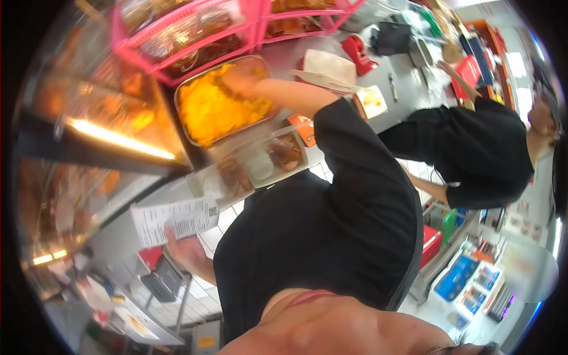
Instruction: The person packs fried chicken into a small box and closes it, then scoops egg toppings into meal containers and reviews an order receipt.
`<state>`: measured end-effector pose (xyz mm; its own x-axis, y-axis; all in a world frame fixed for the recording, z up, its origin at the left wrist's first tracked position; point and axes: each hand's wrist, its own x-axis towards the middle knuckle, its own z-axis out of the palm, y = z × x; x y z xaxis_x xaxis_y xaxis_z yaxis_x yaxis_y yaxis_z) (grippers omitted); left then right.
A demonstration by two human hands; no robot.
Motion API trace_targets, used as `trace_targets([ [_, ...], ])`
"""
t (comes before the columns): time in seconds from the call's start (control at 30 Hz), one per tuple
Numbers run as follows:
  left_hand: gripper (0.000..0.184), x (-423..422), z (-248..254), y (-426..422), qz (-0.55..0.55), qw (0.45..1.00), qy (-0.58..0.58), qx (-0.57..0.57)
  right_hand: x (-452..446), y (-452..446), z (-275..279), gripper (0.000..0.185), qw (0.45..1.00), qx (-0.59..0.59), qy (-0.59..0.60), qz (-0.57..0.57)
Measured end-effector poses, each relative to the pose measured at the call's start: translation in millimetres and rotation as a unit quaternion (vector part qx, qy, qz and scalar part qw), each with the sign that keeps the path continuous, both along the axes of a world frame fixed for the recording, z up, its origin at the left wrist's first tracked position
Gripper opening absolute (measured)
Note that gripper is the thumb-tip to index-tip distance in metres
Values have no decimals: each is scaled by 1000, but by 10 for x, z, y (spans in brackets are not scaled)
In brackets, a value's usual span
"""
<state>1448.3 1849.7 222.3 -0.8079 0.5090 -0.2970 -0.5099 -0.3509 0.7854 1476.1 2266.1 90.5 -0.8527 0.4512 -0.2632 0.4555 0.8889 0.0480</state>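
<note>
My left hand [186, 254] grips a white printed receipt [177, 220] with a QR code, held low over the floor beside the counter. My right hand [241, 81] reaches across to the top edge of a metal tray [188, 137] heaped with bright yellow food [216, 109]. It is over or in the food. Blur hides its fingers, and I cannot see whether they hold anything. Near my right forearm lie a small orange box [304, 130] and an opened paper food box [326, 70]. Along the tray's near side runs a clear divided container [260, 161] with brown packets in some sections.
Pink baskets [189, 44] of wrapped items stand behind the tray. A lit glass display case [106, 127] is at the left. A pen [393, 87] and a red object [357, 53] lie on the counter. At the right stands a co-worker [485, 148] in black, one arm stretched over the counter.
</note>
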Motion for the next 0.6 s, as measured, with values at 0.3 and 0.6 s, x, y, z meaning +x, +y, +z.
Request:
trace_targets([
  [0.3, 49, 4, 149, 314, 19, 1000, 3, -15, -70, 59, -126, 28, 999, 3, -46, -10],
  [0.6, 52, -55, 56, 323, 51, 998, -30, -26, 393, 397, 247, 27, 947, -165, 265, 70],
])
